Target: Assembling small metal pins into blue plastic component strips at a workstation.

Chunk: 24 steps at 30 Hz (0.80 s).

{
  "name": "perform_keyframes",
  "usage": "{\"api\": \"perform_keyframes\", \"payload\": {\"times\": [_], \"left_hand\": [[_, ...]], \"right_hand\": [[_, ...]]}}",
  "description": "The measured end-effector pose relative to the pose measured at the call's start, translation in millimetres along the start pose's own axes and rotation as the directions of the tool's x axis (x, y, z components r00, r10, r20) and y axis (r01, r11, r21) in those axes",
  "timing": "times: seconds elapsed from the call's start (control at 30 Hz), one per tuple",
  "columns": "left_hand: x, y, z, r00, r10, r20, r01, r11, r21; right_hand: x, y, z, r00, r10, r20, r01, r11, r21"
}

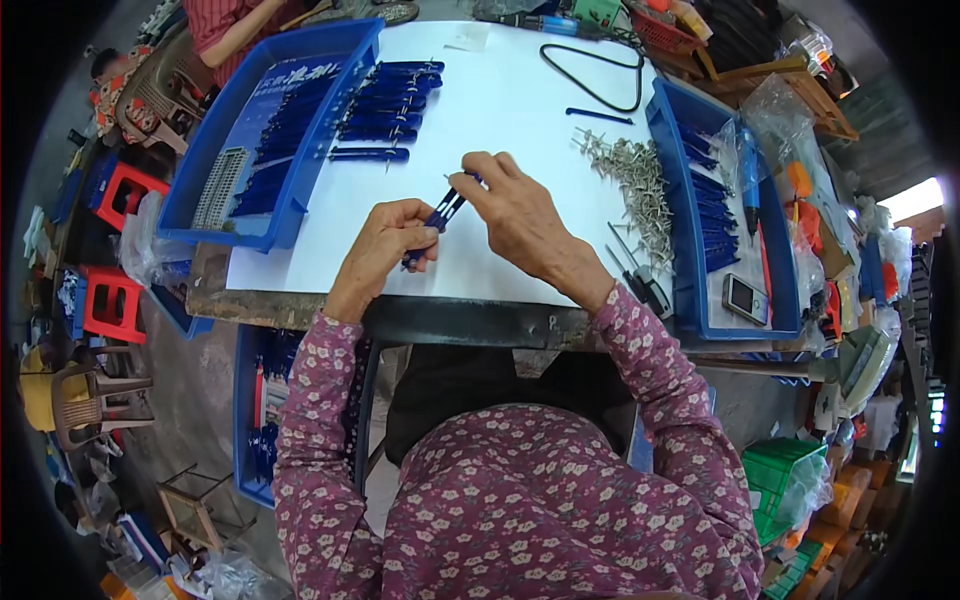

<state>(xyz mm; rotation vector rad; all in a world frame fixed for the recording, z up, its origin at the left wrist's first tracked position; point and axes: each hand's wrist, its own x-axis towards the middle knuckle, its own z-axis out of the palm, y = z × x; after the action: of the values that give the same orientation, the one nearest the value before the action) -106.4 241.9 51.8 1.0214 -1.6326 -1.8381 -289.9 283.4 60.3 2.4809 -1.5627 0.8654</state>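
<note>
Above the near part of the white tabletop (480,120), my left hand (385,245) is closed round the lower end of a slim dark-blue plastic handle (443,212) with slots in it. At its upper end my right hand (520,215) pinches with thumb and fingers; a small metal tip shows there, partly hidden. To the left lies a row of similar blue handles (390,105) with metal pins sticking out. On the right is a heap of small silvery metal pieces (635,185), with black-handled tools (645,285) near it. A single blue strip (598,116) lies farther back.
Blue trays with blue handles flank the work surface, the left tray (300,215) and the right tray (692,265). The right one also holds a phone (745,300) and a blue power screwdriver (750,180). A black cord loop (600,105) lies behind. Red stools (112,303) stand left.
</note>
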Motion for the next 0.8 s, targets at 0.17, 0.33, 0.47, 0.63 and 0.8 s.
{"api": "perform_keyframes", "payload": {"times": [0.17,0.33,0.47,0.63,0.8], "left_hand": [[16.0,1.1,-20.0,1.000,0.020,0.012,-0.019,0.999,-0.051],[36.8,4.2,-39.4,0.999,0.000,0.036,-0.001,1.000,0.010],[48.8,12.3,-54.2,0.997,0.038,-0.068,-0.037,0.999,0.020],[57.5,9.7,-43.4,0.888,0.137,-0.439,-0.220,0.965,-0.144],[72.8,-26.8,-6.4,0.838,0.273,-0.472,-0.317,0.948,-0.015]], "right_hand": [[20.2,1.6,6.8,0.979,-0.126,0.158,0.130,0.991,-0.015],[41.2,22.4,26.2,0.974,-0.199,0.113,0.210,0.973,-0.098],[61.0,36.6,40.2,0.973,-0.170,0.153,0.190,0.974,-0.126],[89.5,66.3,52.0,0.998,-0.037,0.056,0.042,0.995,-0.093],[140.4,118.5,69.7,0.988,0.156,0.016,-0.155,0.986,-0.064]]}}
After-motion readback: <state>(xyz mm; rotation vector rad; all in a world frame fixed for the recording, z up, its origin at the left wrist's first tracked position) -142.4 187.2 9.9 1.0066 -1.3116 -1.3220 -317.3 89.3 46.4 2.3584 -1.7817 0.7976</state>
